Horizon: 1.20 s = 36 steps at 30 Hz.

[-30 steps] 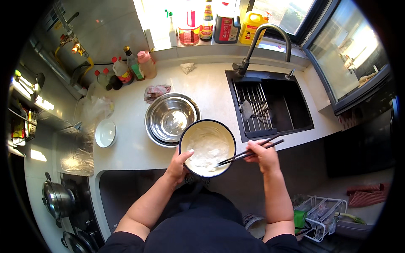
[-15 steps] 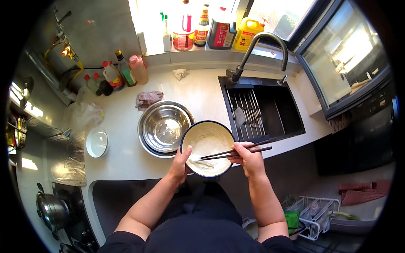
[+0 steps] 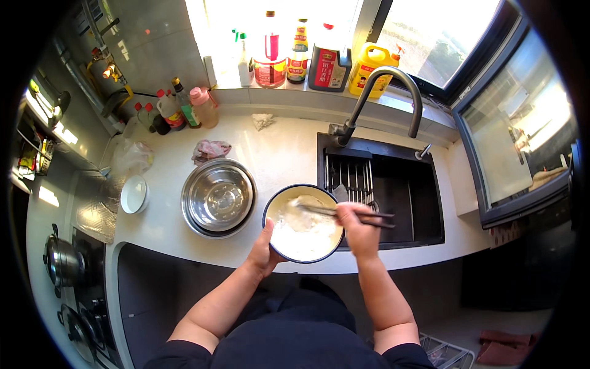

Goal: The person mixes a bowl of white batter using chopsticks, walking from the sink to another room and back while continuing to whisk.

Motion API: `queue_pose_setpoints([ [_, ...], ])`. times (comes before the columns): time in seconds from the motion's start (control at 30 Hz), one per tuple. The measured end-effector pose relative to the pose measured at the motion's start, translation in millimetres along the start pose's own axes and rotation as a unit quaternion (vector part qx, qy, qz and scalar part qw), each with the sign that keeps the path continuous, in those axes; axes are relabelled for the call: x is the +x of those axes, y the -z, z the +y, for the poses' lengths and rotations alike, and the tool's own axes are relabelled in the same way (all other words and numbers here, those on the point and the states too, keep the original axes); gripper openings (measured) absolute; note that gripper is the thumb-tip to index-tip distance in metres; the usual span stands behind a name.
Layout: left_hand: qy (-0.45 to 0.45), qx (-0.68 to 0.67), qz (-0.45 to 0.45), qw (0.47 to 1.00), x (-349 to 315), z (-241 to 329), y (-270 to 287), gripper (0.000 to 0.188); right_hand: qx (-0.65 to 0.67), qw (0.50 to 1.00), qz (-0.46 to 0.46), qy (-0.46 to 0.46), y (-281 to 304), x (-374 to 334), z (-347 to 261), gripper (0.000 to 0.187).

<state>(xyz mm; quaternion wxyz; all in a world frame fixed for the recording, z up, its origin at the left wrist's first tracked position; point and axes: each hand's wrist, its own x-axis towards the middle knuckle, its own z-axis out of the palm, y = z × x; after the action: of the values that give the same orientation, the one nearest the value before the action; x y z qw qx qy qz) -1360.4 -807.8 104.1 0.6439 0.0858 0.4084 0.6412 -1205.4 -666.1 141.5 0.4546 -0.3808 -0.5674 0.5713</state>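
The cream bowl (image 3: 281, 202) with a dark blue rim is by the front left corner of the sink (image 3: 396, 200). The mix (image 3: 304, 238) inside looks white, wet and lumpy. The left hand (image 3: 264, 255) grips the bowl's side, thumb at the rim. The right hand (image 3: 361, 235) pinches blurry dark chopsticks (image 3: 322, 211) that dip into the mix. Shiny metal bowls (image 3: 219, 197) sit left of the sink. Behind the sink, a dark jug (image 3: 345, 64) has a red label (image 3: 324, 69) with pale writing.
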Motion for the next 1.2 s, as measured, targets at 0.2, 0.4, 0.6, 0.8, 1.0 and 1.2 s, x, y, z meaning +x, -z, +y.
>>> queue_pose_setpoints([
  [0.2,-0.027,-0.031,0.056,0.998,8.0,-28.8,-28.7,0.080,0.007,0.996,0.006,-0.090,56.5,38.9,-3.7,0.010],
  [0.4,-0.040,-0.033,0.071,0.996,-7.3,-27.9,-35.3,0.076,-0.056,0.971,-0.146,-0.183,59.7,34.7,-16.4,0.009],
  [0.6,-0.050,-0.011,0.072,0.996,-6.8,-24.0,-29.7,0.075,0.036,0.968,-0.148,-0.198,34.9,20.9,-21.2,0.007],
  [0.8,-0.059,0.020,0.046,0.997,-5.7,-16.4,-21.8,0.074,0.022,0.997,-0.053,-0.045,25.0,15.9,-4.4,0.010],
  [1.0,-0.042,0.020,0.045,0.998,-12.3,-7.8,-9.6,0.078,0.019,0.996,0.032,-0.083,34.2,16.7,-5.8,0.012],
  [1.2,-0.040,0.035,0.042,0.998,-16.1,-3.8,1.6,0.079,-0.026,0.977,-0.076,-0.198,37.7,17.4,-23.7,0.011],
])
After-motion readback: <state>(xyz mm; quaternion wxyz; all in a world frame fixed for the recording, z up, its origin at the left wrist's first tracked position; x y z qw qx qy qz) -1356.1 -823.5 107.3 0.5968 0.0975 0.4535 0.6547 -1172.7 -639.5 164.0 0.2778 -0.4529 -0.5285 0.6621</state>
